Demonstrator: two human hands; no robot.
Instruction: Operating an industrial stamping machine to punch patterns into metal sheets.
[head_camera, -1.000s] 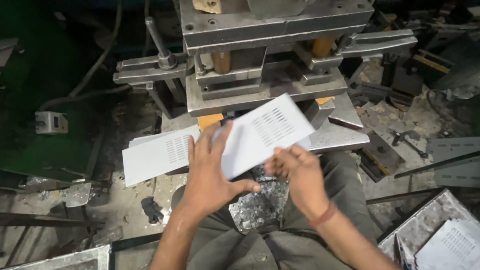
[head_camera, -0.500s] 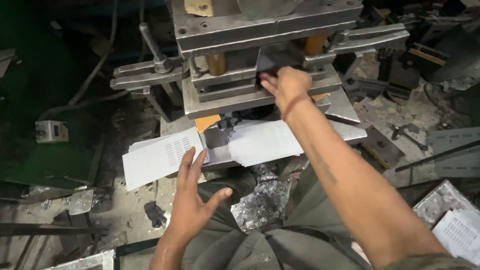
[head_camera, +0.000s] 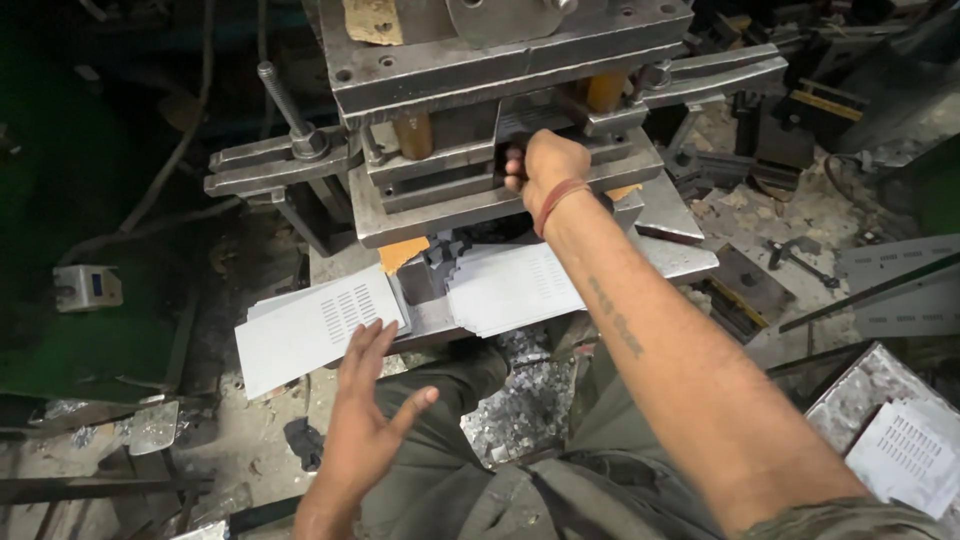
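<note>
My right hand (head_camera: 545, 165) is reached into the gap of the metal press (head_camera: 500, 120); its grip is hidden there, so I cannot tell if it holds something. My left hand (head_camera: 365, 420) is open, fingers spread, just below the punched white sheets (head_camera: 310, 335) on the table edge. Another white stack (head_camera: 510, 290) lies under my right forearm. I judge this is the step of placing or taking a sheet in the die; the next move needs my hand fully out of the press.

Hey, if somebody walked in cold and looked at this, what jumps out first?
The right hand reaching into the gap of the heavy steel press at top centre. Below it lie white perforated sheets, a second stack at the left under the open left hand, with metal scrap between the knees.
</note>
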